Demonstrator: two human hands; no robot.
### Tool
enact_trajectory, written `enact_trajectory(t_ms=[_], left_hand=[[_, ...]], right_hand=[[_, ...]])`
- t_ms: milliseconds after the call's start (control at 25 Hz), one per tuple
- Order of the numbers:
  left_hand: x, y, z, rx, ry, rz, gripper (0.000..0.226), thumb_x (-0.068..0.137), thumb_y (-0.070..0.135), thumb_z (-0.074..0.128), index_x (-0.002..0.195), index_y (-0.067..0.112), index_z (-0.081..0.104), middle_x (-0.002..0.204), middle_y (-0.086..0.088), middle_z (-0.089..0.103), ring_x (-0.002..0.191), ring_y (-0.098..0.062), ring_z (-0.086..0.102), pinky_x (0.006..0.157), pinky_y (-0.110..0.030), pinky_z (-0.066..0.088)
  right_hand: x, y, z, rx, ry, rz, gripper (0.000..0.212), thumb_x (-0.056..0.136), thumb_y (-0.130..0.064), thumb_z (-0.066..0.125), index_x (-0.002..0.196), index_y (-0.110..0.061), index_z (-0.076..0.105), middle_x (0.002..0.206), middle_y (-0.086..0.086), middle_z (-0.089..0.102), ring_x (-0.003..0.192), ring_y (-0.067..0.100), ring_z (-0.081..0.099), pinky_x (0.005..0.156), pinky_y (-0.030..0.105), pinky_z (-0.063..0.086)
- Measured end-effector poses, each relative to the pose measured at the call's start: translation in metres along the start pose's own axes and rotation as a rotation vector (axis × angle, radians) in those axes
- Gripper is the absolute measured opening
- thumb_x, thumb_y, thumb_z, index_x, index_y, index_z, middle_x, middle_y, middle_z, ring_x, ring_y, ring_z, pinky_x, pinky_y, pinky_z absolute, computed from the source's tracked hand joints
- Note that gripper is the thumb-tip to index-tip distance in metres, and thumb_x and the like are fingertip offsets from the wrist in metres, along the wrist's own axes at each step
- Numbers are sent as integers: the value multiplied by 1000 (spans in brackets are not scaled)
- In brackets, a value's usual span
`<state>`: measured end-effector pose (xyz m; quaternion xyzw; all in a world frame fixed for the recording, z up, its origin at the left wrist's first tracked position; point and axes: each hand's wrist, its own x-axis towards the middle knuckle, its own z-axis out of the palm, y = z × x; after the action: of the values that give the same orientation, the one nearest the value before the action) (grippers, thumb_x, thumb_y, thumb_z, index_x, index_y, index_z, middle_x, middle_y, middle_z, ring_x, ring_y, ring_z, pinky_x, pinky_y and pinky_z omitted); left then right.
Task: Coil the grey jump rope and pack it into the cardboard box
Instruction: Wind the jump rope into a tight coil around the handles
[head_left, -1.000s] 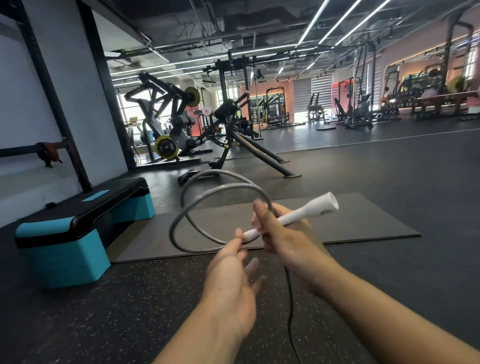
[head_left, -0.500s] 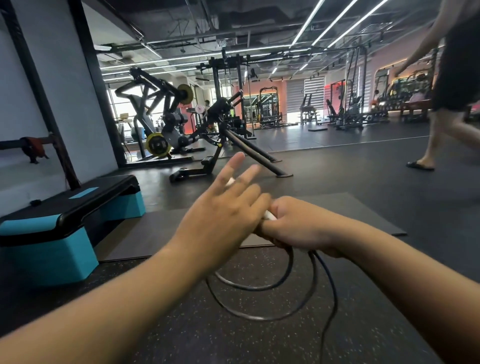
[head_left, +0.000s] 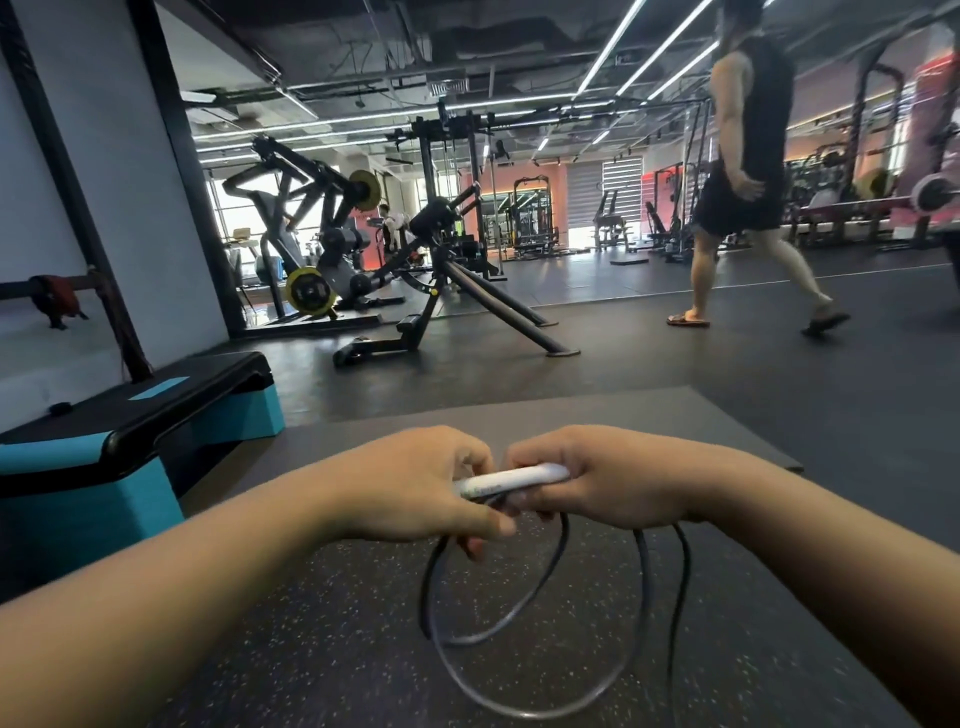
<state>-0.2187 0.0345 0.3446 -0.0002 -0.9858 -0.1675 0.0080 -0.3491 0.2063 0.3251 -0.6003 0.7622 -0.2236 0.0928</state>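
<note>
Both of my hands meet in front of me over the floor. A white handle (head_left: 511, 480) of the grey jump rope lies level between them. My right hand (head_left: 608, 480) is closed around its right end, and my left hand (head_left: 415, 486) grips its left end together with the rope. Loops of the grey rope (head_left: 540, 670) hang down below the hands, and one strand trails off toward the bottom edge. No cardboard box is in view.
A teal and black aerobic step (head_left: 130, 447) stands at the left by the wall. A dark exercise mat (head_left: 597, 415) lies just beyond my hands. Weight machines (head_left: 431, 270) fill the back. A person in black (head_left: 748, 171) walks across at the right.
The handle and coil dropped from raised to low. My left hand, open a second ago, has closed on the handle's left end. A person has walked in from the right.
</note>
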Motion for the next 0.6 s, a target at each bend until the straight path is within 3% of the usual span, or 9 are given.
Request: enact_trajectory(t_ms=[80,160,280,360,600], left_hand=[[-2,7,1,-307,-132,-82,36,95,48,60,104,13,58,69,6,73,67,-27,68,61,-31,48],[-5,9,5,-390,-140,-97,40,98,52,48,106,15,58,65,8,58,52,-11,54,51,-19,43],[-11,6,-1,41,-122,10,42,99,56,37,98,24,65,76,6,58,59,0,49,54,-12,40],[-15,0,-13,152,-192,-15,41,98,58,39,94,26,64,75,8,56,61,-1,47,60,-15,39],[-24,-15,-25,443,-343,-176,34,98,56,45,98,27,64,76,9,55,66,-8,48,63,-24,38]], right_hand=[[-2,-3,-3,-61,25,-2,14,99,-32,63,99,-18,66,91,5,68,82,17,60,80,43,50],[-4,-6,-7,-65,20,-7,14,94,-36,68,95,-22,69,93,6,70,86,22,64,82,46,50],[-12,-5,-21,82,-62,85,27,89,-48,73,94,-22,74,72,-1,65,63,18,56,60,36,44],[-19,3,-33,148,-86,189,37,87,-56,71,84,-19,75,62,-3,54,55,14,48,50,29,38],[-29,51,-40,115,125,237,57,74,-59,82,61,-9,57,57,3,48,54,14,48,54,27,42]])
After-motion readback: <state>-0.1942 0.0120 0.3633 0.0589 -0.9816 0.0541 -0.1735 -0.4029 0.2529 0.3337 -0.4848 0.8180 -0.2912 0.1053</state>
